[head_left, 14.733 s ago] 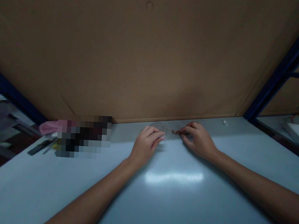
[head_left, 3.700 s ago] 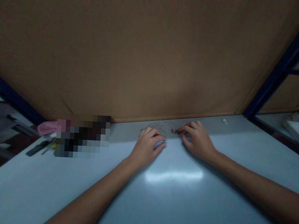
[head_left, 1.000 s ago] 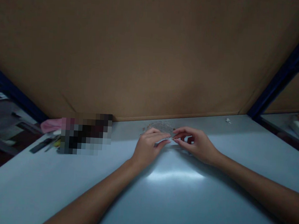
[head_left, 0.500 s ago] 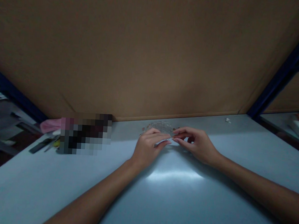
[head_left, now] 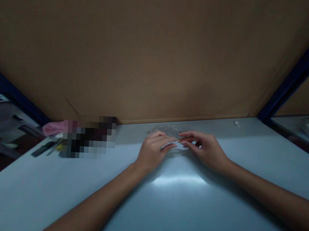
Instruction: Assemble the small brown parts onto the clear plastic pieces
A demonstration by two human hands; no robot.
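Observation:
My left hand point(head_left: 155, 148) and my right hand point(head_left: 206, 148) meet near the back middle of the pale table point(head_left: 180, 207), fingertips almost touching. Between them is something small and light, too small and blurred to name. The left fingers and thumb are pinched toward it from the left. From the right, my right thumb and fingers close on its other side. Just behind the hands lies a clear plastic bag point(head_left: 168, 129), crumpled, with small brownish pieces around it; my left hand partly hides it.
Along the left back edge are a pink cloth point(head_left: 53, 128), a dark flat object point(head_left: 43, 149) and a blurred-out area. Small white bits point(head_left: 237, 124) lie at the back right. A brown board point(head_left: 158, 60) stands behind, between blue posts.
My right fingers have shifted slightly around the small thing, the thumb now a little apart from the fingertips. My left hand is nearly unchanged.

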